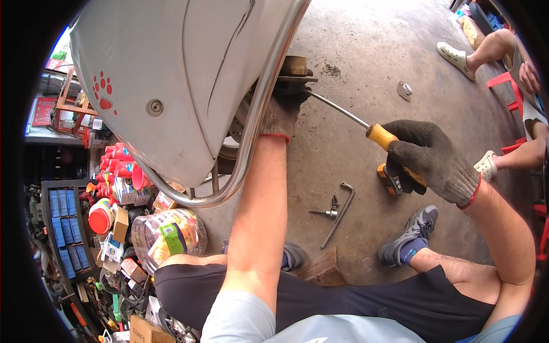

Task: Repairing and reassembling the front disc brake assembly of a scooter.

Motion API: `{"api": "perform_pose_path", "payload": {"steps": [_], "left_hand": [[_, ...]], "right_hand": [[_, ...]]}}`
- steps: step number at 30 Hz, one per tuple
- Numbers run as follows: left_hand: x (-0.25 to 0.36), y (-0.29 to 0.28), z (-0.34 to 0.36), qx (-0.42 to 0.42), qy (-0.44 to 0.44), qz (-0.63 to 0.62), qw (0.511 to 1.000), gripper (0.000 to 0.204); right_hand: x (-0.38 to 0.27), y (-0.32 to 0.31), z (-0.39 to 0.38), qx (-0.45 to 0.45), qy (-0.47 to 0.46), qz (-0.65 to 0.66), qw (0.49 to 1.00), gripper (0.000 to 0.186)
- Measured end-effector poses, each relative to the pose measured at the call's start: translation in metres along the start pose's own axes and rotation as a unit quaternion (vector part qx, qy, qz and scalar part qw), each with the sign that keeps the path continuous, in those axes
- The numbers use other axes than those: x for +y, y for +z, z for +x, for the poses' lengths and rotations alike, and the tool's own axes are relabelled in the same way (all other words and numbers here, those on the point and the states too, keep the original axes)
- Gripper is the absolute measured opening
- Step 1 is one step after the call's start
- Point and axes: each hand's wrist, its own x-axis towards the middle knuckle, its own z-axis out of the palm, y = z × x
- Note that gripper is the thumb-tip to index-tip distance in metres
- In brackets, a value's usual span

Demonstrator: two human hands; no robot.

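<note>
My right hand (pixel 432 157), in a dark knit glove with a red cuff, is closed around the yellow handle of a screwdriver (pixel 380 136). Its long metal shaft points up and left, the tip reaching a dark round part (pixel 294 80) under the vehicle's body. Beside that part is my left hand (pixel 280 117), also gloved, reaching up behind a bent metal guard bar (pixel 251 143); its fingers are in shadow and mostly hidden. Above my left arm hangs a scratched white body panel (pixel 160 63) with a red paw-print sticker and a screw.
An L-shaped wrench (pixel 339 216) and loose bolts (pixel 331 211) lie on the concrete near a wood block (pixel 325 270). Farther off is a flat metal plate (pixel 405 90). A clear plastic tub (pixel 170 237) and cluttered goods stand left. Another person's legs (pixel 492 51) and red stools are right.
</note>
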Motion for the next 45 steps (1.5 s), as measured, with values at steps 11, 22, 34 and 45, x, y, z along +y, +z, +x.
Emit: {"api": "perform_pose_path", "payload": {"steps": [11, 22, 34, 45], "left_hand": [[-0.002, -0.002, 0.003, -0.014, 0.017, 0.003, 1.000, 0.023], [-0.003, -0.014, 0.005, 0.028, 0.006, -0.053, 0.998, 0.029], [-0.005, -0.019, 0.011, 0.048, 0.051, 0.031, 0.997, 0.030], [-0.002, -0.019, 0.012, 0.013, 0.026, -0.024, 0.999, 0.030]], "right_hand": [[0.001, -0.003, 0.004, 0.002, -0.023, -0.051, 0.998, 0.040], [-0.025, -0.004, 0.005, -0.017, 0.068, 0.012, 0.997, 0.039], [-0.034, 0.004, 0.004, -0.021, 0.063, 0.024, 0.997, 0.034], [-0.013, 0.012, 0.004, -0.011, 0.061, 0.023, 0.998, 0.036]]}}
